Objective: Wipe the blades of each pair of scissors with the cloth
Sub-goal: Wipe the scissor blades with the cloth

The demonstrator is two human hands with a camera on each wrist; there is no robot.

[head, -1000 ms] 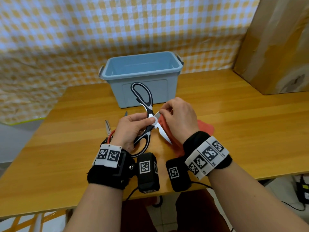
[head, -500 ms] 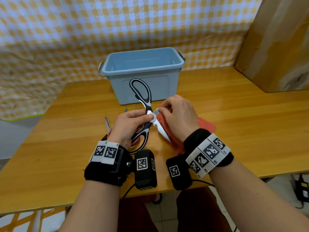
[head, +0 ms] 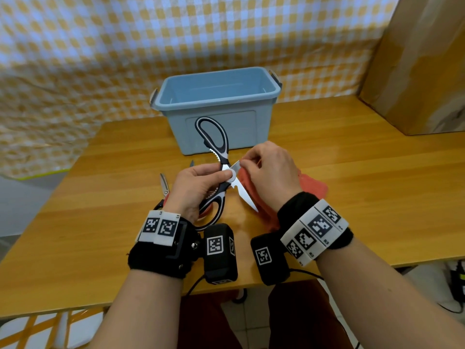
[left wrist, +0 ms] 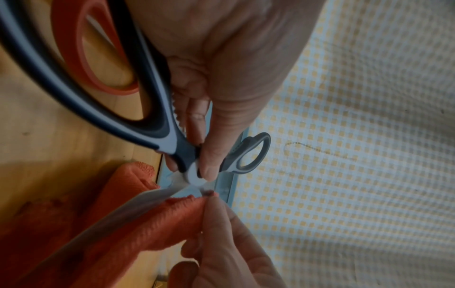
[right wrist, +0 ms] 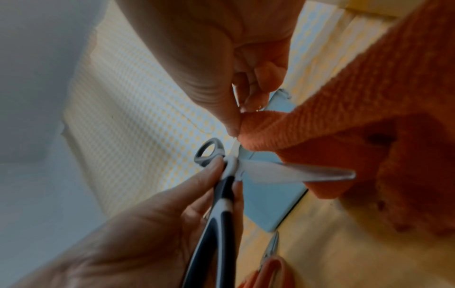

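Black-and-white kitchen scissors [head: 222,157] are spread wide open above the table. My left hand [head: 196,187] grips them at the white pivot [left wrist: 194,175], thumb on the pivot. One bare blade [head: 245,195] points toward me. My right hand [head: 271,175] pinches the orange cloth [head: 312,187] around the other blade [head: 235,166] close to the pivot; the cloth [right wrist: 344,120] hangs down to the table. Red-handled scissors [head: 164,186] lie on the table under my left hand, their handle loop [left wrist: 81,52] showing in the left wrist view.
A blue plastic bin [head: 216,107] stands open right behind the scissors. A brown cardboard box [head: 417,66] fills the back right corner. The wooden table [head: 364,172] ends close to my wrists, and a yellow checked cloth [head: 125,46] hangs behind.
My right hand with the cloth has slid a little along the upper blade toward the pivot. The left hand keeps its grip; the view has shifted slightly.
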